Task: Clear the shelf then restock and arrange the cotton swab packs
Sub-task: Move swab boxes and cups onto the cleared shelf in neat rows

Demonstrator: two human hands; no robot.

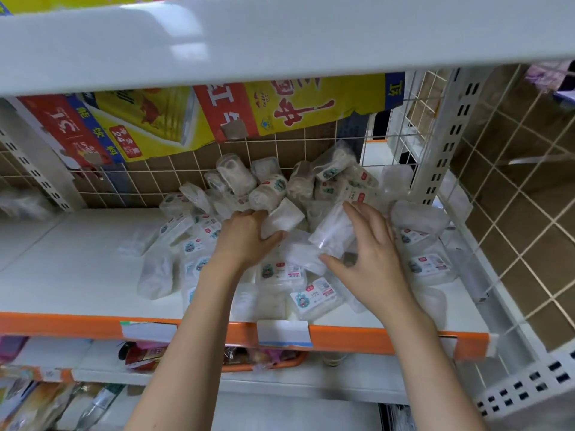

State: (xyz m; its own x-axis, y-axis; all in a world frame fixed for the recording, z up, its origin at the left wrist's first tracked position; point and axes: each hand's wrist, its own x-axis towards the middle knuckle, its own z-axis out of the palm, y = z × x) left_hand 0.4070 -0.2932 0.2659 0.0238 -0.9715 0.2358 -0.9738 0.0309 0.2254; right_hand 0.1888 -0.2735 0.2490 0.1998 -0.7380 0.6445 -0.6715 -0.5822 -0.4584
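Sorting stage: the left hand (249, 234) grips one cotton swab pack (284, 217) and the right hand (370, 247) curls round another (334, 233) above the heap on the shelf (77, 269); next, presumably, lifting both clear for orderly rows.

Bright light from above makes a shiny white glare on the top shelf (186, 42) — edges bend and curve, and the whole picture looks a bit blurry.
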